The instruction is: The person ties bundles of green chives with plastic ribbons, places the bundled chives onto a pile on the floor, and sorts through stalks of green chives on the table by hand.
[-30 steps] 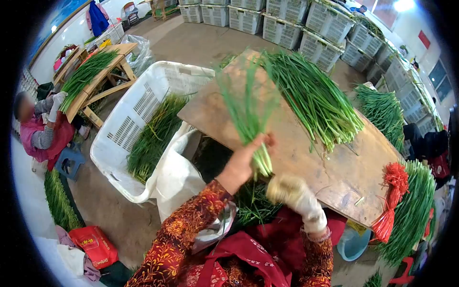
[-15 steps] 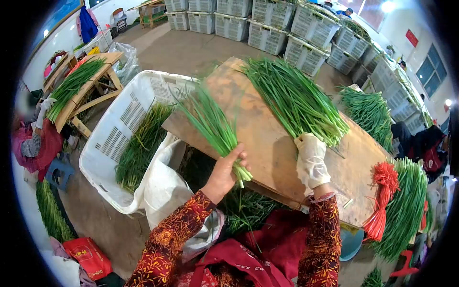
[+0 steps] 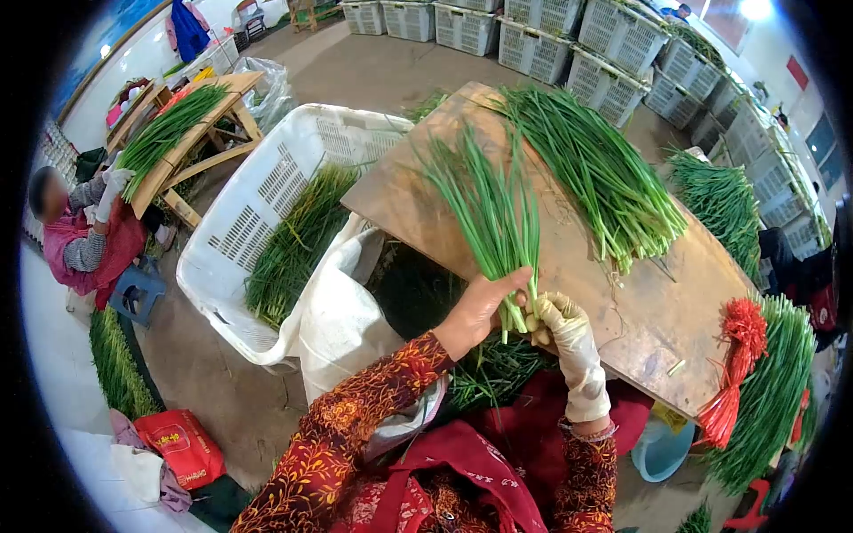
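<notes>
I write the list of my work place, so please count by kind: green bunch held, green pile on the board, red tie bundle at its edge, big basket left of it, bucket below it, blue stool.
Held green bunch: 1
Green pile on the board: 1
Red tie bundle: 1
White basket: 1
Bucket: 1
Blue stool: 1
Total: 6

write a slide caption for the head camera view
Left hand grips green stalks at a wooden board, gloved right hand at their pale ends
</notes>
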{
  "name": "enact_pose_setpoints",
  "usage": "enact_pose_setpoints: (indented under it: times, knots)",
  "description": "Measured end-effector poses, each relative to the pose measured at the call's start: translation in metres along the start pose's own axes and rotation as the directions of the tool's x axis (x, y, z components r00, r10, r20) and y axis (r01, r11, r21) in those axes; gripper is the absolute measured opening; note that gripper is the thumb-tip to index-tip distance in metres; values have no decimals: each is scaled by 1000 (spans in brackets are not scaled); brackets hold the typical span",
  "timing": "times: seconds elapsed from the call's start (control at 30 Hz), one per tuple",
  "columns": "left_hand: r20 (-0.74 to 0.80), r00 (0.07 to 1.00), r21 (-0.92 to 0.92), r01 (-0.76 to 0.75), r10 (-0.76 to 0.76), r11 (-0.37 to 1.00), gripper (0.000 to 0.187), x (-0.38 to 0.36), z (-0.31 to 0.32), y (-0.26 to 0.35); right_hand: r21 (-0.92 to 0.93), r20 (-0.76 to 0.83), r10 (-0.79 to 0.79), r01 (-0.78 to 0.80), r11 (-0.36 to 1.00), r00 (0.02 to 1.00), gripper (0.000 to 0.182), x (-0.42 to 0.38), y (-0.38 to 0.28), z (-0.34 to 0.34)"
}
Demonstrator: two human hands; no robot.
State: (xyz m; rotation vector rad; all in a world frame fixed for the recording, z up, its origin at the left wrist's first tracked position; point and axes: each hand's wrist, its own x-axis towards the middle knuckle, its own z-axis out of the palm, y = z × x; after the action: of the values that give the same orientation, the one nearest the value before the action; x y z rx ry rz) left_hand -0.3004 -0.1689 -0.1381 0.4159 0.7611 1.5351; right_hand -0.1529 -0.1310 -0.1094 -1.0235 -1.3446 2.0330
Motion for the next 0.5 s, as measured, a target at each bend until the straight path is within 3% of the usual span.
enact_pose_setpoints:
  times: [0.07, 0.13, 0.2, 0.3, 0.4, 0.43, 0.5]
  knots:
    - [-23, 999, 50, -30, 31, 998, 21, 0, 0, 0, -43, -43, -11, 10, 999, 999, 17, 1, -1, 6]
    - [2, 997, 106, -75, 76, 991, 19, -1, 0, 2, -68, -109, -201, 194, 979, 974, 15, 5, 2, 10]
    - [-41, 998, 111, -39, 44, 993, 19, -6, 3, 3, 19, -131, -176, 180, 984, 976, 12, 7, -2, 18]
    - [-70, 995, 153, -58, 70, 986, 22, -5, -1, 2, -276, -172, -303, 250, 928, 937, 11, 14, 5, 11]
    - [-9, 992, 185, -124, 127, 975, 23, -6, -4, 0, -331, -158, -521, 452, 828, 839, 12, 22, 20, 7]
    - [-7, 991, 233, -128, 133, 964, 24, -8, -2, 1, -244, -191, -449, 401, 883, 873, 11, 21, 21, 8]
    - [-28, 994, 229, -92, 101, 969, 25, -9, -3, 0, -262, -210, -471, 415, 871, 856, 11, 24, 29, 6]
